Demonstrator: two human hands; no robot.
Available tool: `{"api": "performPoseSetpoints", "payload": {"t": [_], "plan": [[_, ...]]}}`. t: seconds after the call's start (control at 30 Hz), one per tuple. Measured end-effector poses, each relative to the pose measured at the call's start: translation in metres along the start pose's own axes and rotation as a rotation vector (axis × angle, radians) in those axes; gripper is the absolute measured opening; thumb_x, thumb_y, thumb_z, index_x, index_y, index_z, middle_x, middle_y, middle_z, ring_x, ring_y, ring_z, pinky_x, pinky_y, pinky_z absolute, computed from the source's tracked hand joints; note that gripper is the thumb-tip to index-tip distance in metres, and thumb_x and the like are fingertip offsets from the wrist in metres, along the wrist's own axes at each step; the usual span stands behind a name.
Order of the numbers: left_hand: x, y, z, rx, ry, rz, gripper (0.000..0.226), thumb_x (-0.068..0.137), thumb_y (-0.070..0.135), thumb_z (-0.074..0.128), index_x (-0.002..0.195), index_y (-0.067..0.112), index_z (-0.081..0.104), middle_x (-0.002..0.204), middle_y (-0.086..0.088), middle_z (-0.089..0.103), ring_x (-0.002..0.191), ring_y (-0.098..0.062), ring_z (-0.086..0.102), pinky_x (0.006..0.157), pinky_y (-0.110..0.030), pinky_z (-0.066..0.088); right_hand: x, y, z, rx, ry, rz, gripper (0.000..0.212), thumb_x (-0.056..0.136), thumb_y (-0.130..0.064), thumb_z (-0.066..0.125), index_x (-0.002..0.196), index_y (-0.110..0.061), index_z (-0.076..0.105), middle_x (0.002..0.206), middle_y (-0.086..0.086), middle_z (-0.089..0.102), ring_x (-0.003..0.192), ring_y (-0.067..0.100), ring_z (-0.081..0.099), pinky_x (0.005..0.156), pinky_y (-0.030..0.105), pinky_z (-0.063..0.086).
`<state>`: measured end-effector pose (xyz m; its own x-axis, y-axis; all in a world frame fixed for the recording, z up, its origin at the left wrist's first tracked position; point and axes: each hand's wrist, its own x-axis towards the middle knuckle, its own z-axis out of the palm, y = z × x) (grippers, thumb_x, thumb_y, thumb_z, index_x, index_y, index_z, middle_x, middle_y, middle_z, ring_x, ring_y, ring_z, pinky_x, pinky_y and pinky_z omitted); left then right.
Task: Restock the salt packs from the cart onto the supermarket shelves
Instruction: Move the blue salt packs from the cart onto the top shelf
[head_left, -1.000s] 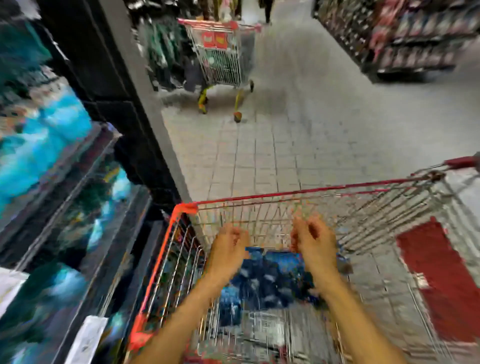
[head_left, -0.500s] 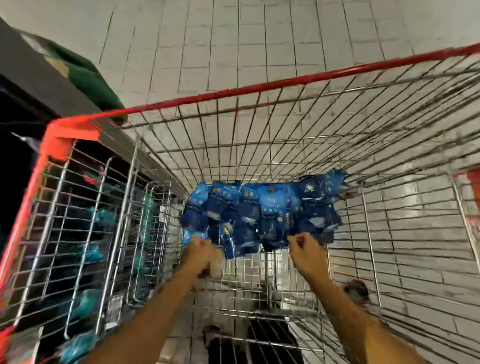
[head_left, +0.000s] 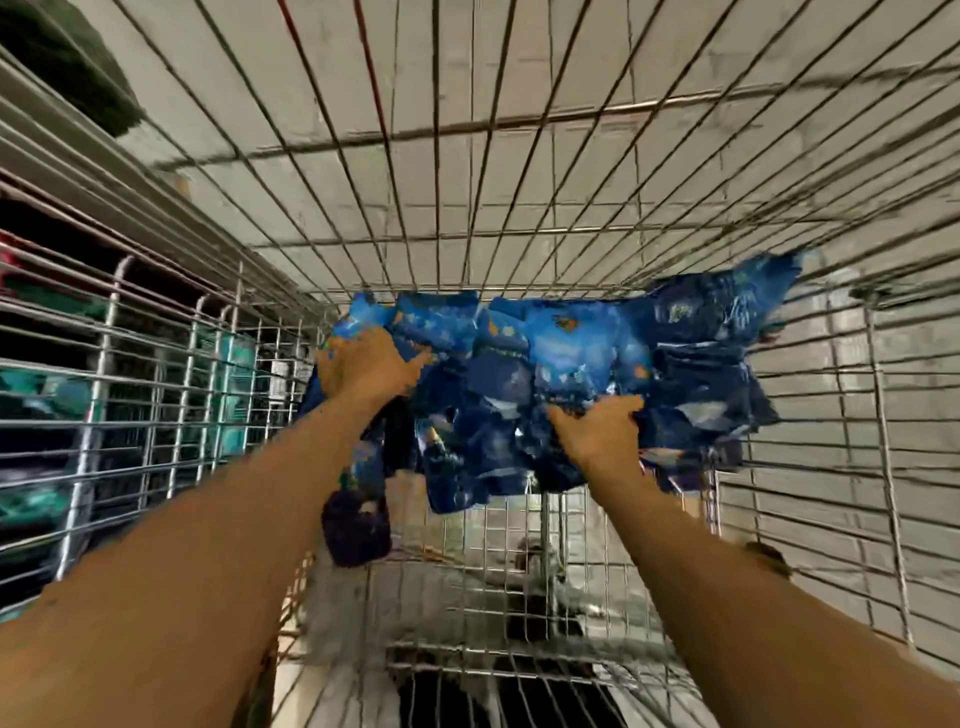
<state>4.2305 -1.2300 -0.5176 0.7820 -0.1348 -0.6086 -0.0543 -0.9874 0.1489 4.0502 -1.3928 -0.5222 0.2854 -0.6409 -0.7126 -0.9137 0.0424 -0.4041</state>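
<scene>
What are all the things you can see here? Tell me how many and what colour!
salt packs: a bunch too blurred to count, blue, bundled together inside the cart against its far end
cart: one, silver wire, all around the packs
floor: one, pale grey tiles, seen through the cart wires
shelves: one set, dark with teal goods, to the left beyond the cart side
left hand: one, gripping the left end of the packs
right hand: one, gripping the lower right part of the packs
</scene>
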Motion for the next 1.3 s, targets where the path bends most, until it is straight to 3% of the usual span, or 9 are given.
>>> {"api": "performPoseSetpoints", "payload": {"t": [0.27, 0.43, 0.57, 0.73, 0.93, 1.03, 1.17, 1.23, 1.3], "plan": [[0.010, 0.011, -0.009, -0.139, -0.161, -0.113, 0.064, 0.068, 0.044, 0.086, 0.110, 0.002, 0.062, 0.108, -0.015, 0.064, 0.097, -0.029, 0.060, 0.086, -0.039, 0.054, 0.002, 0.004, 0.004, 0.203, 0.007, 0.076, 0.077, 0.067, -0.027, 0.090, 0.126, 0.003, 0.050, 0.117, 0.017, 0.068, 0.107, 0.033, 0.065, 0.093, 0.045, 0.055], [-0.007, 0.006, -0.007, -0.522, -0.300, -0.176, 0.033, 0.080, 0.022, 0.080, 0.100, 0.008, 0.058, 0.092, -0.017, 0.066, 0.071, -0.027, 0.063, 0.056, -0.033, 0.056, -0.008, 0.011, -0.006, 0.552, -0.181, 0.091, 0.045, 0.078, 0.005, 0.073, 0.119, -0.010, 0.062, 0.096, 0.013, 0.074, 0.071, 0.024, 0.070, 0.068, 0.037, 0.060], [-0.043, -0.007, -0.027, -0.699, -0.325, -0.197, 0.034, 0.074, 0.020, 0.085, 0.097, 0.011, 0.061, 0.082, -0.011, 0.071, 0.056, -0.019, 0.063, 0.053, -0.032, 0.056, -0.031, 0.026, -0.032, 0.715, -0.344, 0.100, 0.046, 0.080, 0.012, 0.068, 0.116, -0.018, 0.063, 0.099, 0.013, 0.077, 0.073, 0.028, 0.074, 0.056, 0.032, 0.058], [-0.110, -0.007, -0.061, -0.933, -0.374, -0.238, 0.042, 0.072, 0.026, 0.087, 0.102, 0.023, 0.058, 0.093, -0.004, 0.072, 0.077, -0.019, 0.071, 0.064, -0.034, 0.060, -0.086, 0.023, -0.063, 0.727, -0.399, 0.028, 0.066, 0.071, 0.008, 0.078, 0.126, -0.024, 0.058, 0.117, 0.009, 0.072, 0.104, 0.033, 0.070, 0.091, 0.051, 0.056], [-0.206, -0.007, -0.124, -1.183, -0.506, -0.171, 0.052, 0.073, 0.014, 0.082, 0.121, 0.014, 0.060, 0.097, -0.006, 0.077, 0.080, -0.023, 0.075, 0.058, -0.034, 0.059, -0.181, -0.009, -0.122, 0.754, -0.365, -0.041, 0.067, 0.079, -0.003, 0.077, 0.137, -0.021, 0.051, 0.120, 0.006, 0.072, 0.103, 0.025, 0.070, 0.094, 0.044, 0.055], [-0.255, -0.006, -0.158, -1.292, -0.482, -0.141, 0.061, 0.059, 0.009, 0.086, 0.113, 0.020, 0.060, 0.100, -0.010, 0.076, 0.089, -0.027, 0.075, 0.068, -0.042, 0.061, -0.231, -0.032, -0.155, 0.770, -0.323, -0.139, 0.056, 0.084, -0.013, 0.074, 0.127, -0.032, 0.044, 0.091, -0.021, 0.074, 0.079, -0.007, 0.068, 0.063, 0.013, 0.053], [-0.325, -0.006, -0.210, -1.310, -0.399, -0.032, 0.067, 0.042, 0.033, 0.092, 0.101, 0.029, 0.060, 0.093, -0.004, 0.078, 0.084, -0.022, 0.075, 0.070, -0.040, 0.061, -0.294, -0.047, -0.191, 0.824, -0.346, -0.204, 0.044, 0.076, -0.005, 0.078, 0.109, -0.029, 0.061, 0.094, -0.007, 0.078, 0.081, 0.007, 0.075, 0.059, 0.023, 0.057], [-0.357, -0.010, -0.238, -1.330, -0.294, 0.020, 0.073, 0.038, 0.043, 0.090, 0.104, 0.027, 0.062, 0.092, -0.002, 0.078, 0.080, -0.021, 0.075, 0.059, -0.033, 0.058, -0.328, -0.058, -0.204, 0.860, -0.346, -0.248, 0.055, 0.067, -0.009, 0.082, 0.110, -0.034, 0.059, 0.103, -0.013, 0.075, 0.084, 0.002, 0.073, 0.073, 0.031, 0.058], [-0.383, -0.015, -0.262, -1.357, -0.195, 0.083, 0.081, 0.038, 0.046, 0.089, 0.112, 0.023, 0.065, 0.097, -0.003, 0.077, 0.085, -0.022, 0.075, 0.063, -0.032, 0.057, -0.356, -0.072, -0.217, 0.897, -0.357, -0.295, 0.079, 0.062, -0.013, 0.086, 0.132, -0.026, 0.051, 0.126, -0.010, 0.065, 0.116, 0.012, 0.063, 0.102, 0.046, 0.048]]}}
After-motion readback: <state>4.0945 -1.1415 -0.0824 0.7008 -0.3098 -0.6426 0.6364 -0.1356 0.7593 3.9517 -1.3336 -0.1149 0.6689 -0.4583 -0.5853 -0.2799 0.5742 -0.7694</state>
